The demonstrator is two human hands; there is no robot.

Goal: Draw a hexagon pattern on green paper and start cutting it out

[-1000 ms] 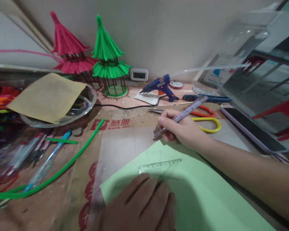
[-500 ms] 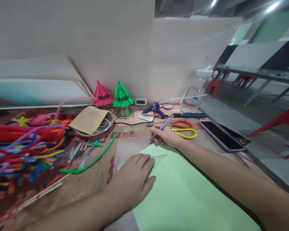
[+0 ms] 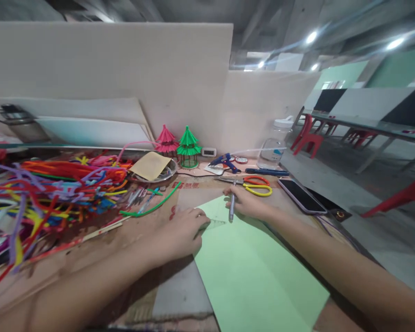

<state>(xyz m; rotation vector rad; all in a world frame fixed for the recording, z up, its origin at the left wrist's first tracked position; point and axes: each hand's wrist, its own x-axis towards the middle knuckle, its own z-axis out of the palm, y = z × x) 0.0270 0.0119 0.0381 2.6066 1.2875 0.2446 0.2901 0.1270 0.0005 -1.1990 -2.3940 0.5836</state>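
A light green sheet of paper (image 3: 252, 272) lies at a slant in front of me. My left hand (image 3: 181, 233) rests at its left edge, fingers curled on a clear ruler (image 3: 217, 223) that sticks out over the paper; part of the ruler is hidden beneath the fingers. In my right hand (image 3: 244, 201), near the sheet's far corner, is a pale purple pen (image 3: 232, 207), one end pointing back towards me above the paper. Just beyond that hand lie scissors (image 3: 257, 189) with orange and yellow handles.
Colourful pipe cleaners (image 3: 72, 184) heap up at left. Behind are a pink model pavilion (image 3: 166, 138), a green one (image 3: 187, 145), a blue glue gun (image 3: 224, 161) and a water bottle (image 3: 270, 150). A phone (image 3: 302, 196) lies right; a foil bowl (image 3: 171, 170) holds yellow card.
My view has tilted up and turned left. The pen has swung round in my right hand, from slanting up and away to pointing back towards me. My left fingers are more curled over the ruler.
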